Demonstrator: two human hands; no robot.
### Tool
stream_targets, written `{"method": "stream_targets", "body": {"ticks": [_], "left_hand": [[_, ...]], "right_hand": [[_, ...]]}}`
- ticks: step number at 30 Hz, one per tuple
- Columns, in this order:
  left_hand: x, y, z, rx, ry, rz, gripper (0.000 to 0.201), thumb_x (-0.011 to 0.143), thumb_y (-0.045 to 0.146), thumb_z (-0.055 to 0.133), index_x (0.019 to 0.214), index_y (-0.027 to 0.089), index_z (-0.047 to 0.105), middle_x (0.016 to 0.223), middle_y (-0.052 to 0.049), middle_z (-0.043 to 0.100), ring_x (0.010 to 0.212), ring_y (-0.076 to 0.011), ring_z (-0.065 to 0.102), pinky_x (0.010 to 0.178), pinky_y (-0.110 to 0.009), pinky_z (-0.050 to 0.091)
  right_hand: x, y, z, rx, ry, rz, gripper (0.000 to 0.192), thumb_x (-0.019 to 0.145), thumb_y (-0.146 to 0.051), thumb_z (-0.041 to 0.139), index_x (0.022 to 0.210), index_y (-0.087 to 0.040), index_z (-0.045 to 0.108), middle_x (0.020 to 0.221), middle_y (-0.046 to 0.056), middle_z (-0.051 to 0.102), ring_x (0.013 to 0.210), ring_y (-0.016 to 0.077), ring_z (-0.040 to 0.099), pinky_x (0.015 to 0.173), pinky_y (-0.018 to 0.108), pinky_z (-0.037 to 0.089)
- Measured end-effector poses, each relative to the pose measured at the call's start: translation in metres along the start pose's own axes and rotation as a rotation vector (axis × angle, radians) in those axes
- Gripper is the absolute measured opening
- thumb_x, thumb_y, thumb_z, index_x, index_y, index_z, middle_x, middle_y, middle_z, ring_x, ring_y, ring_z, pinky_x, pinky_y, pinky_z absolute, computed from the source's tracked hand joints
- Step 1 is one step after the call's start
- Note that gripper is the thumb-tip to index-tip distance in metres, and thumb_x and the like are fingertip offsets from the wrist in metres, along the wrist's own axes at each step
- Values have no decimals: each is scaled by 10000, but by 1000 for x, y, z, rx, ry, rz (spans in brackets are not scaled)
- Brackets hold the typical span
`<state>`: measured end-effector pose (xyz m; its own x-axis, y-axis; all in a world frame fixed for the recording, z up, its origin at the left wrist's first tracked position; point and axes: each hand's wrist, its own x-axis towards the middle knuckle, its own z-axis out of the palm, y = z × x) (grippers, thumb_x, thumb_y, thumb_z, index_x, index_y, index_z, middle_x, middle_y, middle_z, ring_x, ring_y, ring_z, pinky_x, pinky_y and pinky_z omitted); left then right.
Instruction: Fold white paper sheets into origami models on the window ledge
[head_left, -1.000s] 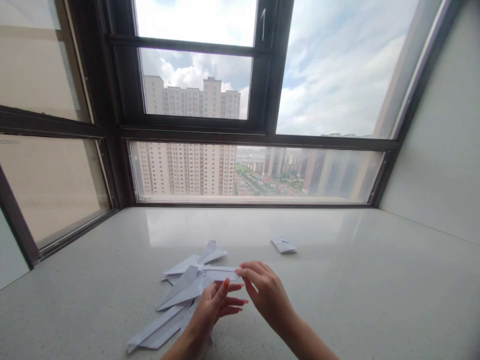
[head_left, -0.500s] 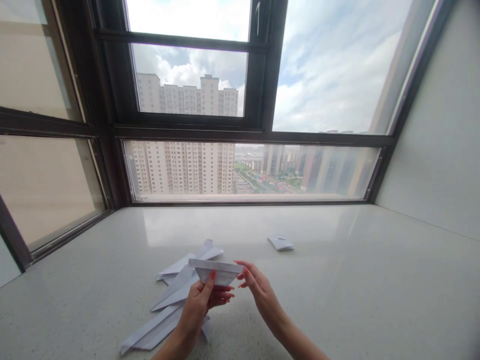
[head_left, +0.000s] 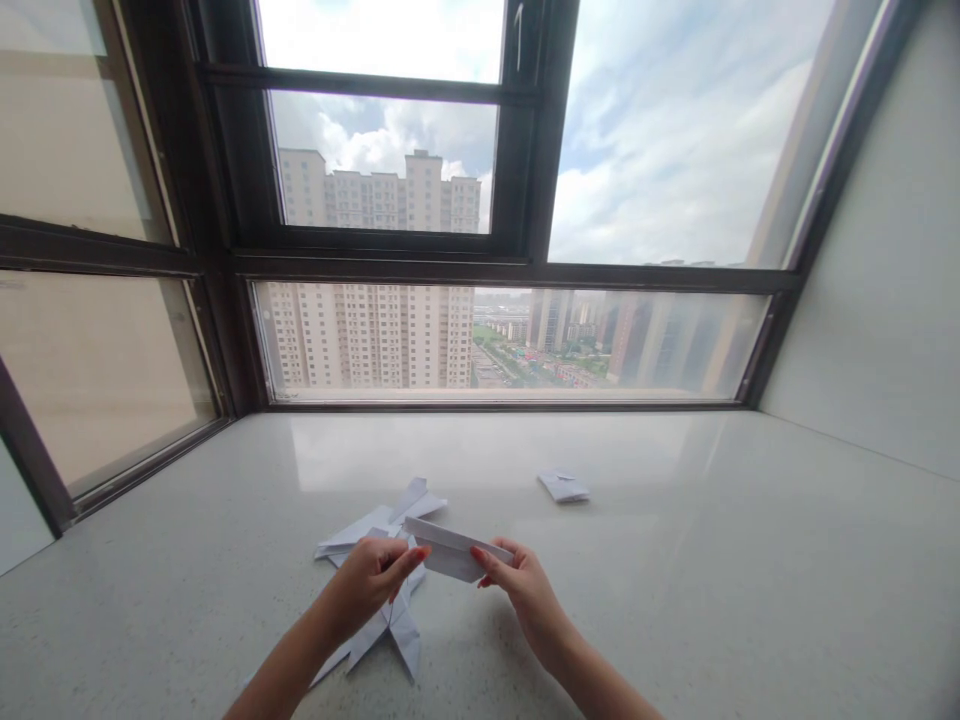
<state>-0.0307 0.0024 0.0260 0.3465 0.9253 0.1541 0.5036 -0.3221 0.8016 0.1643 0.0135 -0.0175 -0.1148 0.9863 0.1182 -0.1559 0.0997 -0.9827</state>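
the left hand (head_left: 382, 567) is closed on the left end of a white folded paper (head_left: 454, 550), thumb pointing toward 3 o'clock and fingers curled in behind. the right hand (head_left: 511, 577) pinches the other end, its thumb flat on the near face and the fingers behind. so the paper is stretched between the two hands, a folded band along its upper edge, its long line tilted from 10 down to 4 o'clock.

taking the paper as the middle of the dial, more white folded pieces lie in a loose pile (head_left: 405, 640) from 11 round through 9 to 7 o'clock, overlapping one another, with pointed tips sticking out. the left hand and forearm cover part of it, so i cannot tell how many there are. a small white packet (head_left: 563, 487) sits alone at 2 o'clock, well apart from the pile.

all of these are over a pale, speckled, glossy sill (head_left: 675, 560). beyond it, at 12, stands a dark window frame (head_left: 510, 272); through the glass a tall tower (head_left: 382, 335) shows at 11. a side window (head_left: 105, 370) is at 10, and a plain white wall (head_left: 892, 310) at 2.
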Motion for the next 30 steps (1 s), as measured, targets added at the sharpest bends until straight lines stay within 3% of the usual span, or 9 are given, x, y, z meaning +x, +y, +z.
{"method": "stream_targets", "body": {"ticks": [2,5,7,9,16,22,30], "left_hand": [[-4,2,-27,239,39,-41,484,708,569,387,424,178,364,409,63,320,421,-76,325,417,-193,220],[-15,-7,-54,527,69,-271,393,639,548,469,501,182,439,483,32,461,479,-128,434,435,-211,226],[-23,-16,-61,515,-27,-463,349,580,529,519,552,190,440,518,17,513,473,-155,471,427,-220,249],[-29,-23,-62,463,-108,-553,335,553,517,530,584,198,429,528,11,529,476,-178,492,426,-235,276],[-28,-24,-53,512,-214,-493,310,407,335,651,601,203,448,622,41,517,663,-194,504,536,-243,341],[-28,-23,-51,484,-229,-453,293,449,242,608,691,208,445,591,59,464,670,-196,507,549,-247,351],[-32,-10,-60,306,-253,-438,352,495,219,582,806,205,420,748,32,556,631,-152,518,557,-226,356]], "right_hand": [[1,-1,-1,-26,12,5,398,521,-536,650,554,-149,565,508,-12,526,475,103,461,478,222,376],[3,-3,-2,-57,13,15,417,515,-553,641,556,-144,572,495,-15,518,468,101,455,474,221,372],[3,-2,-2,-73,13,20,423,518,-556,635,555,-140,568,485,-16,516,462,97,450,470,216,363],[3,-2,-2,-93,11,28,427,528,-557,627,559,-137,561,475,-16,519,455,95,449,463,211,350],[1,-2,-1,-129,2,70,430,530,-573,612,552,-157,507,417,-36,507,418,95,445,441,208,319],[0,-4,0,-135,0,67,425,527,-570,611,541,-160,499,414,-39,501,421,95,446,444,207,316],[0,-3,0,-129,8,62,413,537,-553,611,553,-157,495,402,-46,485,414,90,445,436,203,314]]}}
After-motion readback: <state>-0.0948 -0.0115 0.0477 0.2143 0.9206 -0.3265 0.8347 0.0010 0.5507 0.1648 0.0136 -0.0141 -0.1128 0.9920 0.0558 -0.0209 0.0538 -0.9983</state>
